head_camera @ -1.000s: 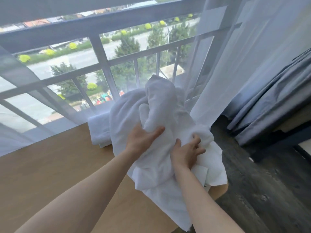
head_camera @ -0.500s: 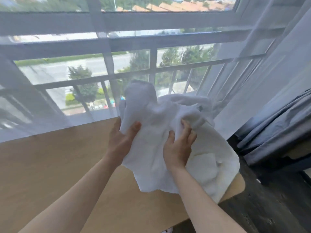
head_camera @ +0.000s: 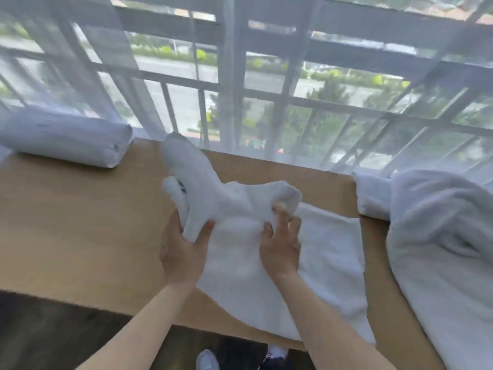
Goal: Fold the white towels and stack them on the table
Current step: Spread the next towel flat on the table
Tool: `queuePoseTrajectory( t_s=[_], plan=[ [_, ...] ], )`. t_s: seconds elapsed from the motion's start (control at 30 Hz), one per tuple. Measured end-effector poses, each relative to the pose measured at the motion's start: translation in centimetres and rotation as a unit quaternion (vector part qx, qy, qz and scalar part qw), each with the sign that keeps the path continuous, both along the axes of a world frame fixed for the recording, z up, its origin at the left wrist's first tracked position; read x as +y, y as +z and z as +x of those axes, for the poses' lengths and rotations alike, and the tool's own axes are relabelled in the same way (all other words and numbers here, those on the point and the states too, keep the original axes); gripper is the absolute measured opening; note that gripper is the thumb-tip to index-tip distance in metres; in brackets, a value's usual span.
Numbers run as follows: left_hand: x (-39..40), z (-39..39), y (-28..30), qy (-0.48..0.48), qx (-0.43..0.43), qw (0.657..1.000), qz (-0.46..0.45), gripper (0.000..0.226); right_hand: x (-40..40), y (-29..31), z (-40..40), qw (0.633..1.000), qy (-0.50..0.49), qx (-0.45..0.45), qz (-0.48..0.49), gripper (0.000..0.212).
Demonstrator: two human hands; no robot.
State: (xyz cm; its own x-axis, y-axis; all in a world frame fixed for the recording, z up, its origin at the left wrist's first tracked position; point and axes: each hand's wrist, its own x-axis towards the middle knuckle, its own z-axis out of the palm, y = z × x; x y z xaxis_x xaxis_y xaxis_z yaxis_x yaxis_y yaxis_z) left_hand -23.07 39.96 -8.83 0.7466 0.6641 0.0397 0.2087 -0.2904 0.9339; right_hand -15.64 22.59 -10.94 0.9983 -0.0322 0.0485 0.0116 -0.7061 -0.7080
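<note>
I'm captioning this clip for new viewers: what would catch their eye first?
Both hands: the left hand grips a bunched end of the white towel at table centre, the right hand pinches its raised fold. A rolled towel lies far left; a crumpled heap sits at right.

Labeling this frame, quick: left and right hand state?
Left hand: grip closed on the bunched end of the white towel.
Right hand: fingers curled, pinching the same towel's upper fold.
</note>
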Motion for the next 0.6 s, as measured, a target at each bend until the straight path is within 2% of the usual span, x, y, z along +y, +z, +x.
queuePoseTrajectory(
  t_s=[0.07, 0.17, 0.2, 0.27, 0.33, 0.43, 0.53, 0.6],
  plan=[
    [3.3, -1.4, -2.2, 0.051, 0.062, 0.996, 0.036, 0.043, 3.5, -1.5, -0.5, 0.999, 0.041, 0.035, -0.004, 0.036],
    [7.5, -3.1, -5.5, 0.071, 0.217, 0.971, 0.066, 0.059, 7.9, -4.0, -1.0, 0.991, 0.104, 0.086, -0.015, 0.035],
    [8.5, -3.6, -6.6, 0.069, 0.262, 0.960, 0.066, 0.063, 9.0, -4.8, -1.1, 0.988, 0.114, 0.101, -0.021, 0.035],
    [10.0, -4.6, -8.3, 0.068, 0.305, 0.950, 0.008, 0.078, 10.4, -6.5, -1.2, 0.982, 0.130, 0.130, -0.033, 0.034],
    [11.0, -4.7, -9.1, 0.071, 0.305, 0.946, -0.080, 0.086, 11.0, -7.9, -0.7, 0.977, 0.138, 0.150, -0.056, 0.033],
    [12.8, -3.8, -9.4, 0.059, 0.260, 0.956, -0.121, 0.065, 11.7, -9.2, 0.5, 0.973, 0.141, 0.149, -0.108, 0.031],
    [14.9, -2.2, -9.1, 0.065, 0.198, 0.952, -0.226, 0.078, 13.1, -9.6, 2.4, 0.966, 0.130, 0.151, -0.163, 0.037],
    [16.3, -1.2, -8.8, 0.063, 0.166, 0.940, -0.290, 0.079, 13.8, -9.5, 3.8, 0.960, 0.124, 0.163, -0.193, 0.041]
  ],
)
